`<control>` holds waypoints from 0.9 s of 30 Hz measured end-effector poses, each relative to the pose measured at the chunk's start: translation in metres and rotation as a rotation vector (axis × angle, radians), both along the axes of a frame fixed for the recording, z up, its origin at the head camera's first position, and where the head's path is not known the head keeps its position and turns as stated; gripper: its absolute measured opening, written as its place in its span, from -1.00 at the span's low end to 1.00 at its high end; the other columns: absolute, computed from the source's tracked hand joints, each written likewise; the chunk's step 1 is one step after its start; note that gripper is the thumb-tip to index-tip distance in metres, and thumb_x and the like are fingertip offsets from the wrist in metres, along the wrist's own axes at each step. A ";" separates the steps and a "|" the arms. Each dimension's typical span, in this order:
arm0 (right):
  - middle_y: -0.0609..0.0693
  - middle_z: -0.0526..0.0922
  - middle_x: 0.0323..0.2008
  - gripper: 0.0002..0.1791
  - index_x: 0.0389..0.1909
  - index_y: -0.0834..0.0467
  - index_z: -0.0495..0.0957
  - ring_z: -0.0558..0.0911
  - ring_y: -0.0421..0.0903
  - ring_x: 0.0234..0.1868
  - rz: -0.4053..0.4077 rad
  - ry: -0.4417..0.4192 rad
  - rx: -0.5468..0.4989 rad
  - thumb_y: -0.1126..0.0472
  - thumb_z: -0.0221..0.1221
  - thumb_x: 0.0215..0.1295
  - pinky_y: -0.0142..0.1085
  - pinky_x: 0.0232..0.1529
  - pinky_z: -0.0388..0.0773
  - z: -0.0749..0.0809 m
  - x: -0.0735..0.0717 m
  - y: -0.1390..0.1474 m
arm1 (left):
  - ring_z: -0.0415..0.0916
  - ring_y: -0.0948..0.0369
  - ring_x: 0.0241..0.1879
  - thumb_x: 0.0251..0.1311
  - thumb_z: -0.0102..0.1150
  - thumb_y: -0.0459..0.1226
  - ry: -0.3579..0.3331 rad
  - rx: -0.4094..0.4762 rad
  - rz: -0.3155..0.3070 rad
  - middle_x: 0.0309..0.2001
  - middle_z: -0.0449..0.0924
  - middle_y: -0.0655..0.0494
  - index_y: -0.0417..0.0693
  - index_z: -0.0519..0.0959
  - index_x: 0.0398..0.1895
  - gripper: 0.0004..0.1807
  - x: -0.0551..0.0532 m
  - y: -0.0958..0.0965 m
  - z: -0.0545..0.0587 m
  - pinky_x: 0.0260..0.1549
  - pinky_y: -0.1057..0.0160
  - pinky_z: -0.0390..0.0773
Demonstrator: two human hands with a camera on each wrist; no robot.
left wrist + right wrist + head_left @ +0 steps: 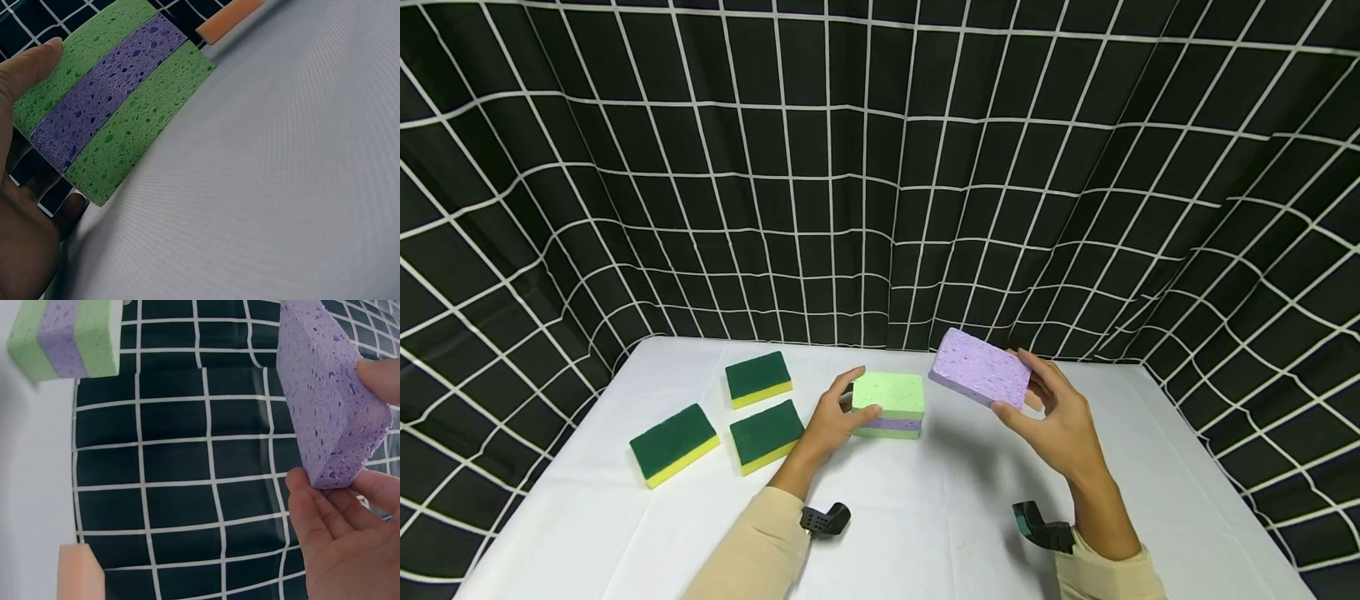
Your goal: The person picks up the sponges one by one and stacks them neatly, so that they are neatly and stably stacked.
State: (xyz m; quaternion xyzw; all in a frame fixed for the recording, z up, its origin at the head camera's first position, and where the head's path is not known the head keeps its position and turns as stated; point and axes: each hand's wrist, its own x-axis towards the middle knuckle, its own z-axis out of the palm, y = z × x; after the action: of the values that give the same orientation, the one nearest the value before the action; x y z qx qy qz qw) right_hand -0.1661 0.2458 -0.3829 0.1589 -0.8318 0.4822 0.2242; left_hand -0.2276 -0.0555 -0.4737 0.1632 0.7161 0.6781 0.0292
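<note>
A stack of sponges (889, 404), green over purple over green, sits on the white table. My left hand (835, 421) holds it at its left end, thumb on the front and fingers behind. In the left wrist view the stack's porous layers (112, 100) lie flush together, with the thumb over the upper green one. To the right, my right hand (1060, 417) grips a purple sponge (981, 367) by its right end, thumb on one side and fingers on the other. This sponge is tilted above the table, apart from the stack, its shadow falling below it.
Left of the stack lie three green-and-yellow scouring sponges (673, 442), the nearest beside my left wrist. A black grid-patterned curtain (865, 208) surrounds the table's back and sides. An orange block-shaped piece (80, 575) shows at the edge of both wrist views.
</note>
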 end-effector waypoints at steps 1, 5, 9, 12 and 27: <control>0.15 0.42 0.19 -0.15 0.32 0.37 0.30 0.46 -0.11 0.08 0.009 0.000 -0.008 0.46 0.44 -0.06 -0.51 0.12 0.33 0.001 0.000 -0.001 | 0.47 -0.01 0.01 0.16 0.33 -0.37 -0.001 0.000 0.001 0.15 0.39 -0.23 -0.22 0.18 0.43 -0.21 0.000 0.000 0.000 -0.09 0.16 0.54; 0.15 0.43 0.15 -0.16 0.32 0.37 0.30 0.47 -0.11 0.05 0.053 0.002 -0.035 0.49 0.42 -0.06 -0.49 0.10 0.36 0.007 -0.001 -0.006 | 0.47 -0.01 0.02 0.16 0.33 -0.37 -0.007 0.001 0.003 0.15 0.39 -0.23 -0.21 0.18 0.43 -0.21 0.000 0.000 0.001 -0.08 0.16 0.54; 0.17 0.42 0.14 -0.15 0.32 0.38 0.28 0.46 -0.05 0.04 0.105 0.002 -0.045 0.51 0.42 -0.06 -0.50 0.08 0.38 0.011 -0.004 -0.011 | 0.46 -0.05 0.05 0.17 0.32 -0.36 -0.013 0.005 0.006 0.18 0.37 -0.22 -0.19 0.17 0.44 -0.21 0.000 -0.001 0.001 -0.07 0.16 0.54; 0.18 0.40 0.15 -0.12 0.33 0.39 0.26 0.45 -0.02 0.05 0.137 -0.001 -0.043 0.53 0.42 -0.07 -0.49 0.07 0.40 0.013 -0.006 -0.013 | 0.46 -0.07 0.07 0.18 0.31 -0.36 -0.017 0.004 0.009 0.19 0.35 -0.22 -0.19 0.16 0.45 -0.21 0.000 0.000 0.002 -0.07 0.15 0.54; 0.21 0.41 0.15 -0.15 0.31 0.44 0.26 0.46 0.01 0.08 0.252 0.025 -0.096 0.59 0.38 -0.08 -0.40 0.10 0.41 0.014 -0.016 -0.027 | 0.46 -0.05 0.06 0.15 0.35 -0.32 -0.028 -0.010 0.008 0.20 0.36 -0.21 -0.21 0.17 0.44 -0.19 0.002 0.001 0.003 -0.05 0.14 0.53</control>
State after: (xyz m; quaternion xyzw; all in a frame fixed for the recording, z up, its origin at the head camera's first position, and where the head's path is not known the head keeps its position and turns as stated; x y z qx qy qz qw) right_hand -0.1822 0.2187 -0.3685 0.2569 -0.7784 0.5440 0.1795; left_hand -0.2256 -0.0547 -0.4711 0.1506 0.7196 0.6768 0.0370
